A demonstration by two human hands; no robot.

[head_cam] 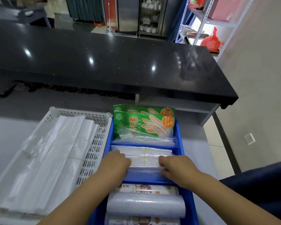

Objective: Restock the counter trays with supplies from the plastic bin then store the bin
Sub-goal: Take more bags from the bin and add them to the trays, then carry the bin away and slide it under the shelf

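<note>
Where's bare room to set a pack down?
Bare: the black countertop beyond both trays, and the grey counter left of the white tray. Crowded: the white tray is full of bags, every blue tray compartment is filled, with left hand and right hand on its middle stack.

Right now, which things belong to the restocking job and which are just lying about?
Job: left hand, right hand, clear bags they hold, blue tray, glove packs, rolls, white basket.
Lying about: black counter, red bag, wall socket.
</note>
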